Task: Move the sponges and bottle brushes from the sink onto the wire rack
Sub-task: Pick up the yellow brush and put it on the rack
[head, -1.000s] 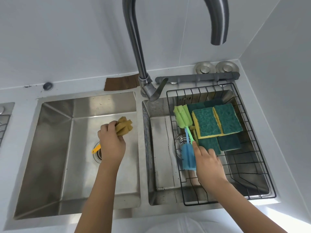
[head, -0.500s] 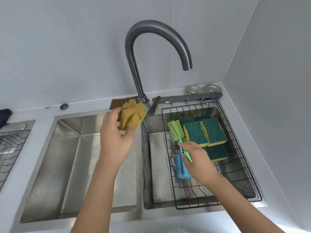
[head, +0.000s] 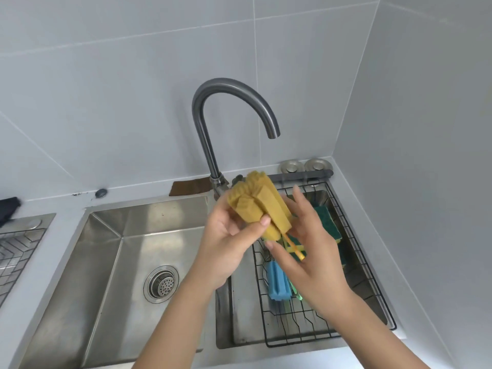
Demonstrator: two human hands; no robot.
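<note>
A yellow bottle brush [head: 257,202] with a foam head and thin orange handle is held up between the two basins. My left hand [head: 226,241] grips its foam head from the left. My right hand [head: 306,249] has its fingers at the handle end, over the black wire rack [head: 354,246] that sits in the right basin. On the rack lies a blue bottle brush [head: 277,282] with a green handle. Green-and-yellow sponges [head: 328,222] lie behind my right hand, partly hidden. The left basin [head: 106,262] holds only its drain strainer.
A tall curved grey faucet [head: 210,129] rises between the basins, just behind the held brush. A grey rail [head: 303,174] and two round metal caps [head: 291,165] sit behind the rack. Another metal rack [head: 16,251] is at the far left. Tiled walls close in behind and to the right.
My left hand carried the yellow brush up and rightward from the left basin to above the divider. My right hand let go of the blue brush on the rack and rose to the yellow brush's handle.
</note>
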